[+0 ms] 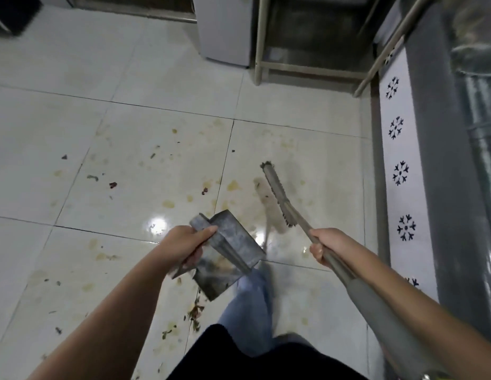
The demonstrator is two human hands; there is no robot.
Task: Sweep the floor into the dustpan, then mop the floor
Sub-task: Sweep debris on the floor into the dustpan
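Observation:
My left hand (188, 246) grips the handle of a grey dustpan (228, 253), which hangs tilted above the floor with its pan pointing down toward me. My right hand (328, 246) is curled round the grey handle of a broom (277, 192). The broom head reaches out ahead of that hand, over the white tiled floor (145, 144). Yellowish stains and small dark scraps (112, 184) dot the tiles in the middle. A little heap of leafy debris (195, 311) lies on the floor just below the dustpan.
A white appliance (225, 31) and a metal-legged rack (310, 50) stand at the back. Along the right runs a grey wall with a white patterned tile strip (400, 174). My leg in blue trousers (247, 311) is below the dustpan.

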